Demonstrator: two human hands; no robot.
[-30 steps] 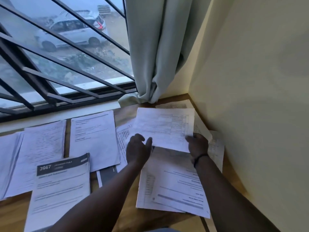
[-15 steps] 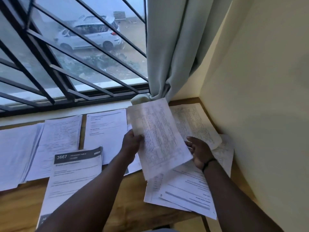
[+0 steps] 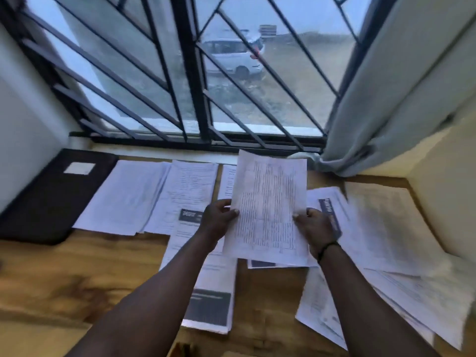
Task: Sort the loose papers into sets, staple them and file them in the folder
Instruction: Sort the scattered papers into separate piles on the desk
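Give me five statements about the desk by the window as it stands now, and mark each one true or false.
1. Both hands hold one printed sheet up off the desk: the left hand at its left edge, the right hand at its right edge. True.
2. The dark folder lies at the right end of the desk. False: it lies at the far left.
3. The right wrist bears a dark band. True.
4. The curtain covers the whole window. False: it hangs at the right side only.
5. The held sheet is blank. False: it is covered with rows of print.
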